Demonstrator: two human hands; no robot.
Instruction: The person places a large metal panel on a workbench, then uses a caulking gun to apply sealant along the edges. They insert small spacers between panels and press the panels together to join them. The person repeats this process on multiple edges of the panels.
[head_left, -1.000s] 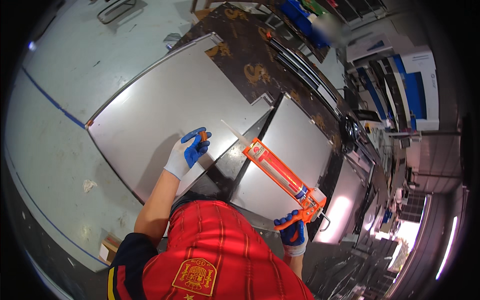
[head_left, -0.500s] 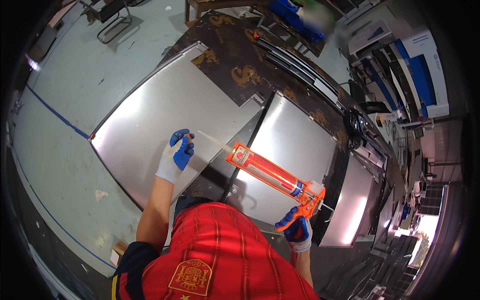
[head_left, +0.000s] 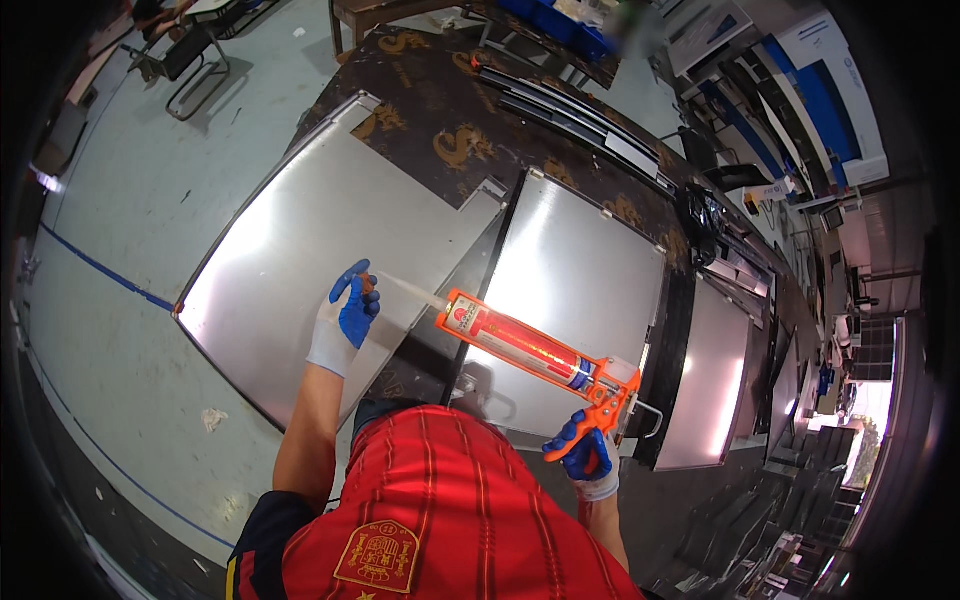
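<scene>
- Head view, far left: a blue line (head_left: 105,266) runs slantwise over the pale floor (head_left: 120,350).
- Upper left of the frame: a dark chair (head_left: 190,62) with a bent metal frame stands on the floor.
- Lower left: a crumpled white scrap (head_left: 213,419) lies on the floor.
- Left of centre: a large grey metal panel (head_left: 285,235) lies flat, a piece cut out of its upper right corner.
- Above that panel, left part of the frame's centre: the left hand (head_left: 346,318), in a white and blue glove, has its fingers partly curled, pinching a small orange-brown piece (head_left: 368,285).
- Just right of that piece: the pale nozzle (head_left: 412,291) of the caulking gun points toward the left hand; whether its tip touches anything is hard to tell.
- Top middle: a dark table (head_left: 432,105) with gold figures shows behind the panels.
- Bottom middle: the person's red shirt (head_left: 450,500) fills the edge.
- Centre to right of centre: the orange caulking gun (head_left: 525,348), loaded with a red and white tube, slants down to the right, over a second metal panel (head_left: 575,240).
- Below the gun's rear end: the right hand (head_left: 588,458), gloved alike, is closed around its handle.
- Right: a third metal panel (head_left: 705,375) reflects a bright streak.
- Upper right: blue and white boards (head_left: 825,95) lean together.
</scene>
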